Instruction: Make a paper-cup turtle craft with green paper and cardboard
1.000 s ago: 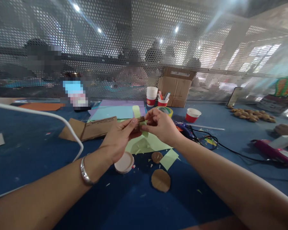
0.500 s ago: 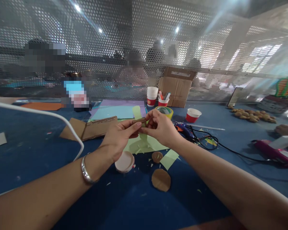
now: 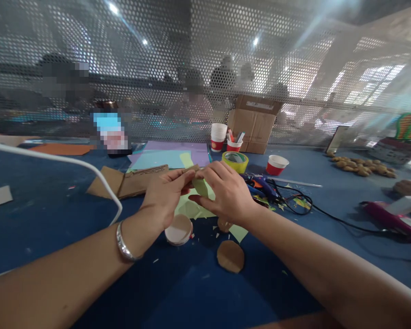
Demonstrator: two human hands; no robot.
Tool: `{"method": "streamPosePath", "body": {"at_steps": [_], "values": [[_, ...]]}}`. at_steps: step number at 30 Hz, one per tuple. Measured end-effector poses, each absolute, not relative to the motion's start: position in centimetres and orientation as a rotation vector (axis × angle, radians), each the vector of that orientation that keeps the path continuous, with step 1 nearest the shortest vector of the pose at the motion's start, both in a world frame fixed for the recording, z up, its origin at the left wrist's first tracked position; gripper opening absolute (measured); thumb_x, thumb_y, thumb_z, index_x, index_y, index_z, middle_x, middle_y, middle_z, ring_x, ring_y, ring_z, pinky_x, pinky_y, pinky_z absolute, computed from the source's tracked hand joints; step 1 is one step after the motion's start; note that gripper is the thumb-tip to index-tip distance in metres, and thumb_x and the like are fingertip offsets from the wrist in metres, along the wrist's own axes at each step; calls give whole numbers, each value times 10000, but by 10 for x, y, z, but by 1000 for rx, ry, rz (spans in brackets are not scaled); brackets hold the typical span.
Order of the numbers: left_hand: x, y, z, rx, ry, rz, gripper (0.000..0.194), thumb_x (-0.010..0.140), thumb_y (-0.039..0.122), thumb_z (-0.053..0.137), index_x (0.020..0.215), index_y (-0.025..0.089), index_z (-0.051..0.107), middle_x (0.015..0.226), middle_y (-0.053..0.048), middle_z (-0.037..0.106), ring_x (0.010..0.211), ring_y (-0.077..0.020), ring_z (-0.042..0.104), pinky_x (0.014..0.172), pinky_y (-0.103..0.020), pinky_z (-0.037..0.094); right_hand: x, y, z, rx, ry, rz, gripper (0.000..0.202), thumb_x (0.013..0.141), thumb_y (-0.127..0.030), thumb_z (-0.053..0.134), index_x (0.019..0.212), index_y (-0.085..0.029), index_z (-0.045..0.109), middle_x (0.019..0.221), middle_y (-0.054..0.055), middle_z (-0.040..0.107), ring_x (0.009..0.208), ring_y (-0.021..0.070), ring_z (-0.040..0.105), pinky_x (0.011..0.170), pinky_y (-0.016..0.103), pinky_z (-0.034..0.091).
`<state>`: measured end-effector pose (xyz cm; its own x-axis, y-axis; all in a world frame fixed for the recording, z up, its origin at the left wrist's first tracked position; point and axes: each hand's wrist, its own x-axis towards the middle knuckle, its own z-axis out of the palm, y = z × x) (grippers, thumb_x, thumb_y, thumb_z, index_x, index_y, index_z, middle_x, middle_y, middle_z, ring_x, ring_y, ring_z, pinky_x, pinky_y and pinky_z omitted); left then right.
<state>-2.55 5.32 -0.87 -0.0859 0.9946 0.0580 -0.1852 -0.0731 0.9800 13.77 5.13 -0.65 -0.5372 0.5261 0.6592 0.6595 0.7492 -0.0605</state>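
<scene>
My left hand (image 3: 164, 194) is closed, pinching a small brown cardboard piece (image 3: 192, 169) between thumb and fingers. A light green paper strip (image 3: 200, 187) lies against that piece, and its far end sticks up behind. My right hand (image 3: 229, 191) bends its fingers over the strip at the cardboard, with the thumb held lower; its fingertips are partly hidden. Below the hands are an upturned paper cup (image 3: 178, 230), a small cardboard disc (image 3: 223, 225) partly covered by my right hand, and a larger cardboard disc (image 3: 230, 257). Green paper (image 3: 188, 208) lies under my hands.
Yellow tape (image 3: 235, 162), a blue glue gun (image 3: 260, 183) with a black cord, and a red-white cup (image 3: 276, 165) lie to the right. Stacked cups (image 3: 218, 137) and a cardboard box (image 3: 251, 125) stand behind. A white cable (image 3: 89, 168) arches at left.
My right hand has turned palm-down over the cardboard piece, its thumb now farther from the fingers. The green strip has tilted left and bends toward me. Both hands have shifted slightly left.
</scene>
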Motion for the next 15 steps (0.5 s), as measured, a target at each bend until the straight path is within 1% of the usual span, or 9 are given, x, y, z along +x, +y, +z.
{"method": "streamPosePath", "body": {"at_steps": [3, 7, 9, 12, 15], "values": [[-26, 52, -7, 1119, 1117, 1422, 133, 708, 346, 815, 766, 227, 795, 785, -40, 749, 703, -171, 602, 663, -293, 427, 136, 52, -8, -907, -2112, -117, 261, 949, -408, 598, 1057, -171, 582, 1015, 97, 628, 953, 235, 571, 860, 378, 472], [-25, 51, -7, 1160, 1141, 1447, 155, 725, 367, 807, 766, 220, 781, 744, -24, 728, 679, -158, 582, 651, -285, 409, 137, 55, -10, -1008, -1865, 387, 300, 887, -363, 680, 1095, -216, 520, 862, 7, 627, 749, 154, 595, 682, 288, 483], [-25, 51, -7, 1167, 1136, 1444, 176, 725, 385, 806, 775, 220, 772, 751, -21, 725, 688, -159, 594, 639, -278, 418, 137, 58, -11, -995, -1809, 606, 326, 865, -320, 693, 1111, -225, 499, 783, -32, 617, 681, 132, 587, 633, 267, 469], [-24, 51, -8, 1161, 1127, 1419, 207, 714, 402, 812, 780, 215, 755, 776, -26, 729, 696, -163, 610, 616, -269, 445, 137, 62, -12, -940, -1756, 789, 330, 844, -270, 690, 1107, -226, 495, 723, -64, 591, 609, 106, 552, 586, 248, 443], [-25, 52, -9, 1156, 1123, 1390, 224, 705, 406, 816, 767, 205, 739, 807, -37, 741, 705, -170, 633, 619, -274, 481, 136, 63, -11, -917, -1707, 913, 338, 812, -252, 702, 1080, -222, 497, 706, -72, 582, 588, 99, 551, 557, 234, 439]]}}
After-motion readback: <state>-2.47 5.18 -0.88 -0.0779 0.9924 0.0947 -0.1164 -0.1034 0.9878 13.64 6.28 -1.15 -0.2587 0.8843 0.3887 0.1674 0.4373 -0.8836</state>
